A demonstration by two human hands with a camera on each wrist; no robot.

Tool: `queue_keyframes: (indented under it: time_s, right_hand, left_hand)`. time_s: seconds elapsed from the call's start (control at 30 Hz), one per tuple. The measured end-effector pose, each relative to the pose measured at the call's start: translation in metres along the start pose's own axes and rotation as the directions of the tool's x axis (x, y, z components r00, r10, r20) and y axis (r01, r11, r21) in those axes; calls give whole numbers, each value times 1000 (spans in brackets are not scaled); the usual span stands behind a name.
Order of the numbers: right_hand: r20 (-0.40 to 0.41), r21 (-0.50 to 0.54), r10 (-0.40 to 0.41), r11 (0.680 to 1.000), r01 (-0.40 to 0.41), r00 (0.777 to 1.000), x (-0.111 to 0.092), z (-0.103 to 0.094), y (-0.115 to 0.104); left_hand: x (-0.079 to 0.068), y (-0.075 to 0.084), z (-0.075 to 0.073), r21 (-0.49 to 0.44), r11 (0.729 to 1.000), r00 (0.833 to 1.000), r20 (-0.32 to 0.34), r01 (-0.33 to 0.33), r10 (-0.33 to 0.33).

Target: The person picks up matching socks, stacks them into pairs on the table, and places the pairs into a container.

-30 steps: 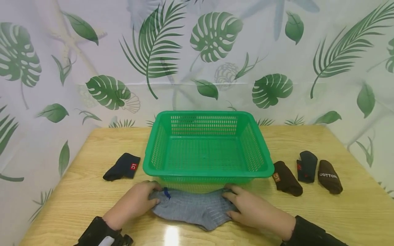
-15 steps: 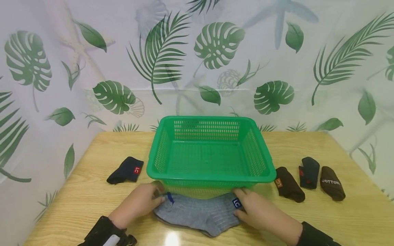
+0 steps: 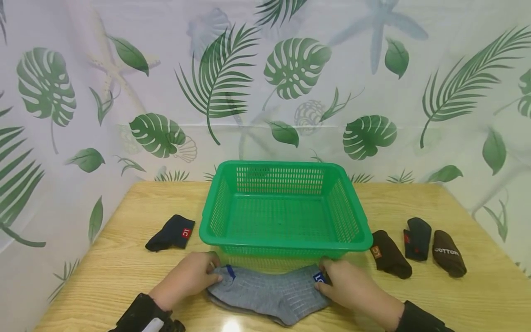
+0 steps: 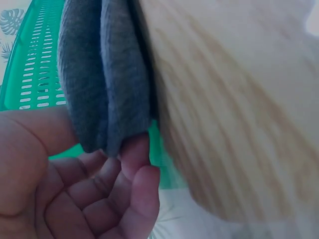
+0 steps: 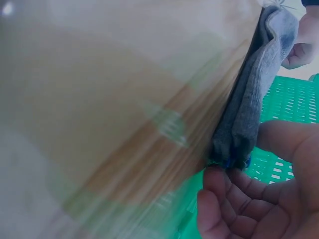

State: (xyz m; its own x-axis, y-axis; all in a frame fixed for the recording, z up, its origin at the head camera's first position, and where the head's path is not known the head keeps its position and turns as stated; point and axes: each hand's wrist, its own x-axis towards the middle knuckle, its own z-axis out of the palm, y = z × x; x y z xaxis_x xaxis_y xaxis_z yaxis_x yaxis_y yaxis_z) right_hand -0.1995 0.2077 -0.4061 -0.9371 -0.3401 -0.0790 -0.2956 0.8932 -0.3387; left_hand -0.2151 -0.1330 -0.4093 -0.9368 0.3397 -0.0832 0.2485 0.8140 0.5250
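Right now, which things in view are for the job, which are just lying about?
In the job:
grey socks
left hand and right hand, pinching their ends
green basket, probably

Lying about, apparently:
navy sock
orange-labelled brown sock
dark folded sock
COTTON-marked brown sock

"LC" seemingly marked the blue label [image 3: 319, 277] on gray socks [image 3: 267, 293] (partly covered) and, inverted, the red label [image 3: 186, 232] of a dark sock [image 3: 167, 234] and a brown sock [image 3: 394, 258]; another brown sock [image 3: 449, 260] read "COTTON".

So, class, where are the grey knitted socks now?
In the head view, the grey knitted socks are at lower centre, on the near side of the green rectangular plastic basket, held between the left hand and right hand.
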Motion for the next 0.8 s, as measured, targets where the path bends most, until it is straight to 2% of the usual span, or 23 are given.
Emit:
queue_keyframes:
  time_s: [0.13, 0.27, 0.37, 0.47, 0.57, 0.7, 0.8]
  right_hand:
    - [33, -1, 9, 1000, -9, 999, 1, -1, -1]
    - [56, 4, -1, 1000, 0, 998, 1, -2, -1]
    - [58, 4, -10, 1000, 10, 998, 1, -1, 0]
    - [58, 5, -23, 1000, 22, 998, 0, -1, 1]
    - [62, 9, -36, 999, 35, 997, 1, -1, 3]
    - [83, 30, -15, 999, 12, 996, 5, -2, 4]
    - [89, 39, 10, 999, -14, 996, 8, -4, 5]
  left_hand:
    - [-1, 0, 1, -6, 1000, 1000, 3, 4, -4]
    - [-1, 2, 0, -6, 999, 999, 22, 44, -43]
    - [0, 3, 0, 7, 997, 996, 42, 74, -74]
    - [0, 4, 1, 19, 997, 996, 47, 73, -74]
    - [2, 5, 3, 22, 998, 998, 23, 57, -58]
    - [4, 7, 5, 10, 999, 999, -29, 34, -34]
    - [4, 8, 3, 5, 999, 997, -51, 51, -51]
